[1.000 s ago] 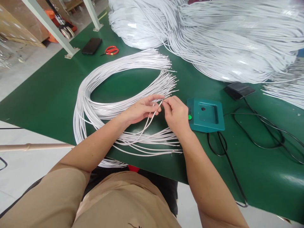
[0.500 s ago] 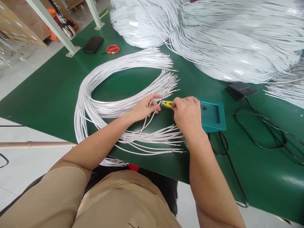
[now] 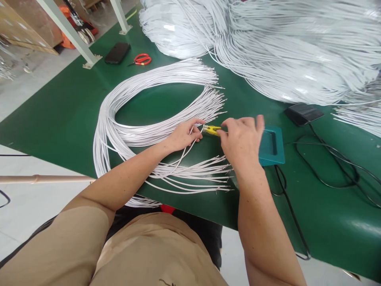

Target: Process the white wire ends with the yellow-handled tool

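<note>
My left hand (image 3: 186, 134) pinches a pair of thin white wires (image 3: 185, 153) near their ends, thumb against fingers. Just right of those fingertips is a small yellow piece (image 3: 212, 130) with a pale tip and dark marks; its exact kind is unclear. My right hand (image 3: 242, 140) closes thumb and forefinger on the right end of this piece, while its other fingers are raised and spread. Beneath my left hand lies a looped bundle of white wires (image 3: 131, 133), cut ends to the right. More loose wire ends (image 3: 205, 171) lie between my forearms.
Beside my right hand sits a teal tray-like device (image 3: 278, 147), with black cables (image 3: 333, 184) to its right. A black wedge-shaped object (image 3: 303, 114) is behind it. Large white wire heaps (image 3: 285, 51) cover the back. Red-handled scissors (image 3: 142, 59) and a black case (image 3: 117, 53) lie far left.
The outer fingers of my right hand have lifted and spread, and more of the yellow piece shows. My left hand stays almost in place with the wires.
</note>
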Motion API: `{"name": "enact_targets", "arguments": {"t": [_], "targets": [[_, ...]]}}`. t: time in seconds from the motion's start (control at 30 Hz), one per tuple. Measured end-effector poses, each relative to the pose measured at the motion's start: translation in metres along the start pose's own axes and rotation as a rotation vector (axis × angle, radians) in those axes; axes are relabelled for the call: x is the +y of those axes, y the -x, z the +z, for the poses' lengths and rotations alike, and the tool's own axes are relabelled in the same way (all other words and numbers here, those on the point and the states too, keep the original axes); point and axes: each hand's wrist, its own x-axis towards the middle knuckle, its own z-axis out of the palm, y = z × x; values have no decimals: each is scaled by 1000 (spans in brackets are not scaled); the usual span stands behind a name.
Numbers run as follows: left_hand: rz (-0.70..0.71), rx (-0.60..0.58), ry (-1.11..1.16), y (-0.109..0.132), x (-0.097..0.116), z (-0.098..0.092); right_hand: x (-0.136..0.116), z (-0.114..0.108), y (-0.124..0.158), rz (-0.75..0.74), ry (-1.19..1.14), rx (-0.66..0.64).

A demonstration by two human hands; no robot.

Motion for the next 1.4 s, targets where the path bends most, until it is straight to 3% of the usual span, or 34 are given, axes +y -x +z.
{"name": "enact_targets", "arguments": {"t": [0.17,0.37,0.43,0.5,0.6,0.7,0.83,0.93,1.13,1.23,1.4], "targets": [[-62,-23,47,1,2,-4,13,-1,4,239,118,107],[-68,24,176,4,7,-10,13,-2,2,241,65,118],[-50,29,254,5,8,-11,5,-7,0,158,-53,149],[-40,16,338,4,6,-12,-8,-9,0,-29,-253,119],[-42,-9,459,3,3,-13,-31,-8,4,-400,-509,-58],[-64,-10,530,4,5,-16,-49,-3,8,-528,-442,-211],[-100,-82,580,7,10,-25,-54,-3,8,-301,-336,-463],[-97,-217,621,8,9,-28,-50,-4,4,-73,-543,-591],[-58,-255,690,10,10,-24,-43,4,0,330,-1121,-494],[-67,-213,600,11,11,-25,-39,4,-2,428,-1330,-381],[-55,-239,385,13,13,-27,-33,0,-5,561,-1533,-181]]}}
